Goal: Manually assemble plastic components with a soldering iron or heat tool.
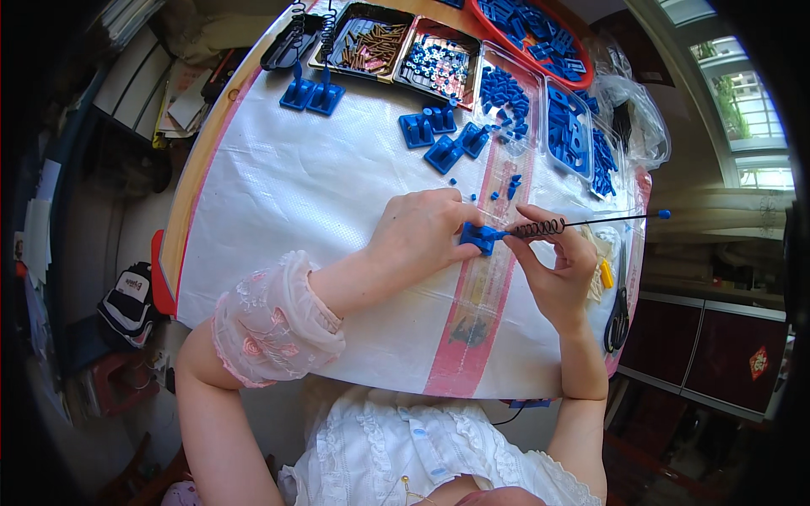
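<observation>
"Blue base (477,239), pinched above the pink-edged strip near the desk's middle. Which fingers have it?"

"Thumb and forefinger of the left hand (412,229). The right hand (564,257) grasps the near end of a black spring (542,228) between thumb and forefinger; its rod (612,220) runs out to the right and ends in a blue tip (664,214)."

"And the surface?"

"A white sheet (354,337) covers most of the desk (182,221), leaving a wooden edge bare on the left. Along the far side stand a tray of brass-coloured screws (371,46), a tray of small metal pieces (434,63) and a red basin (567,67) of blue parts. Black scissors (617,325) lie near the right edge."

"What about the room?"

"Bright window (744,101) at upper right, dark red cabinet (726,354) below it, a black-and-white backpack (128,302) over on the left."

"Anything hard to make out?"

"Fingertips hide where spring and base meet, and I can't tell whether the base touches the sheet. The left hand's other fingers are mostly out of sight. The basin is cut off at the top, and the room's corners fade to black."
</observation>
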Motion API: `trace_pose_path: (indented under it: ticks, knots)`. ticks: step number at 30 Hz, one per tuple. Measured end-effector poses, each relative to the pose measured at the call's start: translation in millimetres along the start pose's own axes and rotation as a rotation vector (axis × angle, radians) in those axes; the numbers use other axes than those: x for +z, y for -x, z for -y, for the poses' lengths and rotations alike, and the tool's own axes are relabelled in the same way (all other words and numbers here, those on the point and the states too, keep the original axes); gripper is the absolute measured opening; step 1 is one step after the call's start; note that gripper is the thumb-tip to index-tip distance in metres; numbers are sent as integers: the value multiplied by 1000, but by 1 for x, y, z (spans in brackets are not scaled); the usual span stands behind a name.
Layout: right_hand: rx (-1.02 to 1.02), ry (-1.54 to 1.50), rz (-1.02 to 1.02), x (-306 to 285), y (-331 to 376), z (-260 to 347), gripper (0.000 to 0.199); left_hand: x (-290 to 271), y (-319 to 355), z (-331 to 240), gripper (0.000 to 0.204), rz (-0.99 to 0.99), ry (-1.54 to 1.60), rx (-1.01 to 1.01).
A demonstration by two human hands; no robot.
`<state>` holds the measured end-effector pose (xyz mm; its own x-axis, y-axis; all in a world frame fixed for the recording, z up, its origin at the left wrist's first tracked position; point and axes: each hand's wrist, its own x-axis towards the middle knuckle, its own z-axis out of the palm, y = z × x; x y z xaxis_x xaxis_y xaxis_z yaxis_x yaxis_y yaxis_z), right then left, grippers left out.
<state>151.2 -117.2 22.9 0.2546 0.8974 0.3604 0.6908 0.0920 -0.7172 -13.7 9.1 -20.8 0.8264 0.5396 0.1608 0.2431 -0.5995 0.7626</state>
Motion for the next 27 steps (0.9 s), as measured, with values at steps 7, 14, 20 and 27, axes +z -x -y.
trace_pose_path:
  ticks: [7, 14, 20, 27]
  knots:
    - [36, 27, 23, 0, -2, 4, 33, 1, 1, 3, 26, -27, 1, 26]
    - [20, 38, 5, 1, 1, 0, 36, 3, 0, 4, 25, -45, -16, 45]
    - [13, 50, 5, 1, 2, 0, 35, 4, 3, 2, 22, -79, -35, 57]
    - [35, 41, 2, 2, 2, 0, 34, 7, 3, 4, 23, -95, -37, 71]
